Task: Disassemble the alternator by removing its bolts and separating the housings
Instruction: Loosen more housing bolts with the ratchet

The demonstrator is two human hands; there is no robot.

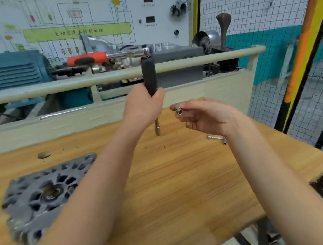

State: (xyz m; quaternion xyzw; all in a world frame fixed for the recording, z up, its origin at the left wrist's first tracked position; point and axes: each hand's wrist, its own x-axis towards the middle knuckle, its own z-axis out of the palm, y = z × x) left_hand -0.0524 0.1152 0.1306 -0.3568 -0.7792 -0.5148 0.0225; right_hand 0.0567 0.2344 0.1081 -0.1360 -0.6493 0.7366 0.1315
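Left hand (pixel 144 106) gripping upright driver (pixel 149 77); right hand (pixel 206 114) pinching socket (pixel 179 110); alternator (pixel 43 196) resting on table (pixel 184 180).

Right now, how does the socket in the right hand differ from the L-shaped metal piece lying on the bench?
The socket is short and stubby; the L-shaped piece is a longer thin bar with a bent end. The socket is pinched in the right hand above the wooden bench; the L-shaped piece lies flat on it, untouched. The socket shows an open hollow end; the L-shaped piece shows none clearly. Both are shiny silver metal.
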